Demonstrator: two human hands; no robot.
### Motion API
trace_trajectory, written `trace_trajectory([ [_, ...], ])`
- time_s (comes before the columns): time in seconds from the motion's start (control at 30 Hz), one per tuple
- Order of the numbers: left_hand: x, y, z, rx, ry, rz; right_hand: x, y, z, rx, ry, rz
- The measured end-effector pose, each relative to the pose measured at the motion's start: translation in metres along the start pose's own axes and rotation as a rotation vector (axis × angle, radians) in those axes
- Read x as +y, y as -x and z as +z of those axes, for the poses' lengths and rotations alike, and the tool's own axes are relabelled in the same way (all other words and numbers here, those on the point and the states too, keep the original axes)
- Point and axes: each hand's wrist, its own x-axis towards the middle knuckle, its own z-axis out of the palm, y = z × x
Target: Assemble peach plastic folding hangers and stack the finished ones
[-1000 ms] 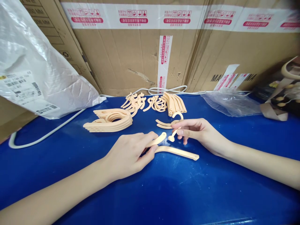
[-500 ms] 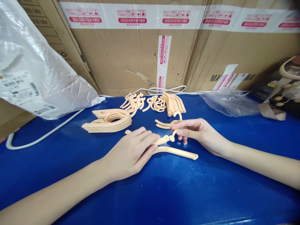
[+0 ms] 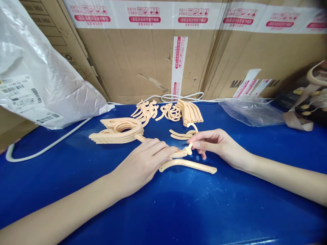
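Note:
My left hand (image 3: 146,161) is closed over a beige plastic hanger arm (image 3: 179,154), hiding its middle. One end of that arm sticks out beyond my fingertips and the other shows behind my knuckles. Between thumb and fingers, my right hand (image 3: 217,144) pinches a beige hanger hook (image 3: 193,126), curved end up. The hook's round base meets the end of the held arm; whether they are joined I cannot tell. Just in front of my left fingertips, a loose hanger arm (image 3: 190,164) lies on the blue table.
Stacked hanger pieces (image 3: 117,139) lie at left. Behind are loose hooks (image 3: 171,112), a row of hanger arms (image 3: 191,112) and a curved pair (image 3: 178,135). A white cable (image 3: 63,139), clear plastic bag (image 3: 252,110), silver mailer bag (image 3: 51,75) and cardboard boxes (image 3: 143,61) border the table.
The held arm has turned slightly and its end now meets the hook's base. My left thumb has come away from the loose arm, baring its near end. The hook has tilted a little.

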Motion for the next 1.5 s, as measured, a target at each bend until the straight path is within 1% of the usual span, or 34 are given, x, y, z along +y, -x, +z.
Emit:
trace_trajectory([
  [0.13, 0.0009, 0.0, -0.0001, 0.018, -0.001, -0.023, 0.0018, -0.001, -0.003, -0.019, 0.003, 0.004],
  [0.23, 0.0007, -0.0007, 0.0001, 0.042, -0.02, -0.027, 0.0035, -0.002, -0.0042, -0.008, 0.009, -0.002],
  [0.37, 0.0005, -0.0009, -0.0003, 0.04, -0.043, -0.011, 0.0037, -0.0017, -0.0043, 0.001, 0.03, -0.005],
  [0.5, 0.0008, -0.0003, -0.0007, 0.04, -0.04, -0.009, 0.0027, -0.0009, -0.0053, -0.018, 0.045, -0.005],
  [0.67, 0.0006, 0.0013, 0.0002, 0.038, -0.026, -0.014, 0.0042, -0.0016, -0.0069, -0.048, 0.033, -0.002],
  [0.83, -0.0003, 0.0015, 0.0008, 0.059, -0.021, -0.013, 0.005, -0.0017, -0.0059, -0.051, 0.009, 0.006],
  [1.0, -0.0004, 0.0009, -0.0004, 0.024, -0.017, -0.004, 0.0034, -0.0006, -0.0056, -0.058, -0.002, 0.024],
  [1.17, -0.0004, 0.0014, -0.0016, 0.018, -0.01, 0.003, 0.0031, -0.0008, -0.0062, -0.069, 0.008, 0.036],
  [1.33, -0.0001, 0.0018, -0.0016, 0.012, -0.061, 0.011, 0.0035, -0.0011, -0.0065, -0.058, 0.016, 0.036],
  [1.5, 0.0005, 0.0016, -0.0024, 0.013, -0.068, -0.006, 0.0026, -0.0008, -0.0054, -0.038, 0.034, 0.038],
])
